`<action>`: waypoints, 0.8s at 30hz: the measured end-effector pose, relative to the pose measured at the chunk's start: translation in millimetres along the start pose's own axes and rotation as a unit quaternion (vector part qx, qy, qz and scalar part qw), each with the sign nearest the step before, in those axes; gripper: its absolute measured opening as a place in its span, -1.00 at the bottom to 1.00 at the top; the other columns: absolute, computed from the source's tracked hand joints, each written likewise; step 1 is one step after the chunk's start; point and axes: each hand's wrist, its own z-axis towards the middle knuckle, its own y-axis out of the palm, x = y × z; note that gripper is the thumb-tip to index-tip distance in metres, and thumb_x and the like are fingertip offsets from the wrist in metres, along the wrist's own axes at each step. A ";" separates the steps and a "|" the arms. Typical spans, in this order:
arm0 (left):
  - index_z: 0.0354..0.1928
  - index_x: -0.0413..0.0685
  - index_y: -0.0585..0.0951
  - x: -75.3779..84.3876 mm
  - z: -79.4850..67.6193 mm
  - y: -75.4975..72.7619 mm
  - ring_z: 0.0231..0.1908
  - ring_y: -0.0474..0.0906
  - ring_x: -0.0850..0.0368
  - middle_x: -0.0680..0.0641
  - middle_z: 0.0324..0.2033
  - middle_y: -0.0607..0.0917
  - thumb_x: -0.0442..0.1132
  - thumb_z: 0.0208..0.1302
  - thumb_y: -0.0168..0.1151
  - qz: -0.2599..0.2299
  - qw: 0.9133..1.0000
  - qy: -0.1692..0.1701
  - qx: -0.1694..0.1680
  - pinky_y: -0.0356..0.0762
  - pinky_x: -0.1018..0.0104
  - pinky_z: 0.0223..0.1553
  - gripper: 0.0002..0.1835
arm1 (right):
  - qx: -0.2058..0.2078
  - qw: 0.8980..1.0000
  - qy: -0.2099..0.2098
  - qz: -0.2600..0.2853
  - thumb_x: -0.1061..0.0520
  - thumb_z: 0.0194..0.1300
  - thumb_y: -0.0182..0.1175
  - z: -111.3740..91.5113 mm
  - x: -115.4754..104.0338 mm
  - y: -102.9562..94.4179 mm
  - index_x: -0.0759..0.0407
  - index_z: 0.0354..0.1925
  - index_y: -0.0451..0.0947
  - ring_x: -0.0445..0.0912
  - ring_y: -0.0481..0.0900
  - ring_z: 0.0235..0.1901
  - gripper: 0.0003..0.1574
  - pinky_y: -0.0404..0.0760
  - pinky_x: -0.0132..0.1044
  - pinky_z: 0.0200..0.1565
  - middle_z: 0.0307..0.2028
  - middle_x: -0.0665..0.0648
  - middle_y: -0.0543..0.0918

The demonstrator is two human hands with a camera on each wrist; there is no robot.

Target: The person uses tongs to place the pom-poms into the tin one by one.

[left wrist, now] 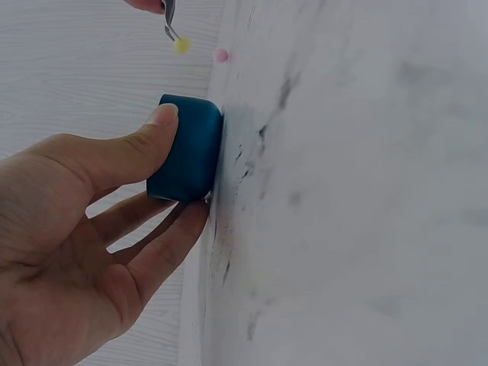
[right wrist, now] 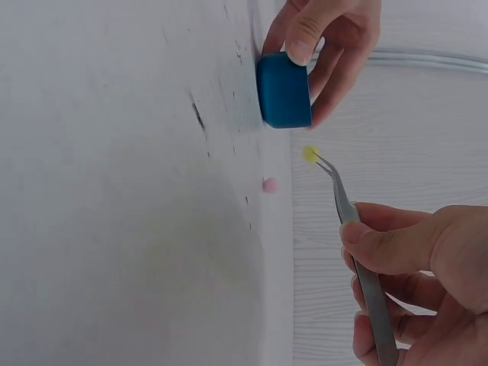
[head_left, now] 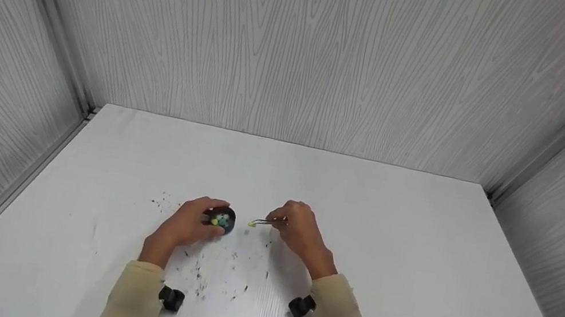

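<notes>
A small teal cup stands on the white table, and my left hand grips it between thumb and fingers. Several little beads, yellow, blue and pale, lie inside it in the head view. My right hand pinches bent-tip metal tweezers. Held at their tips is a round yellow bead, raised above the table just right of the cup. A pink bead lies on the table below the tweezers' tips.
Dark marks and specks are scattered over the white tabletop around the hands. Grey wood-patterned panels close off the back and both sides. On each sleeve sits a black wrist camera.
</notes>
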 end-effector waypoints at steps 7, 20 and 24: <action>0.44 -0.04 0.47 1.7 -0.7 2.0 0.37 0.47 -0.31 -0.26 0.33 0.55 -0.28 0.35 0.40 -0.001 1.000 -0.005 0.004 0.43 -0.25 0.37 -0.37 | 0.001 1.000 -0.004 0.002 0.38 0.30 0.34 0.6 -1.8 -1.6 0.15 -0.21 0.85 -0.04 0.61 -0.22 -0.78 0.63 -0.16 -0.11 -0.30 0.13 0.75; 0.44 -0.09 0.46 3.5 -5.9 5.7 0.37 0.46 -0.32 -0.27 0.33 0.55 -0.31 0.36 0.37 0.001 1.000 0.002 0.019 0.41 -0.25 0.39 -0.38 | 0.000 1.000 -0.020 -0.006 0.35 0.31 0.35 2.2 -1.4 1.9 0.15 -0.21 0.85 0.01 0.64 -0.21 -0.80 0.61 -0.10 -0.07 -0.31 0.15 0.76; 0.45 -0.07 0.46 1.5 -5.3 6.6 0.38 0.46 -0.31 -0.26 0.35 0.54 -0.31 0.35 0.37 -0.009 1.000 -0.003 0.020 0.41 -0.24 0.40 -0.37 | 0.004 1.000 -0.023 -0.005 0.33 0.31 0.35 2.3 -2.2 2.7 0.15 -0.21 0.85 -0.01 0.63 -0.23 -0.82 0.61 -0.10 -0.08 -0.32 0.14 0.75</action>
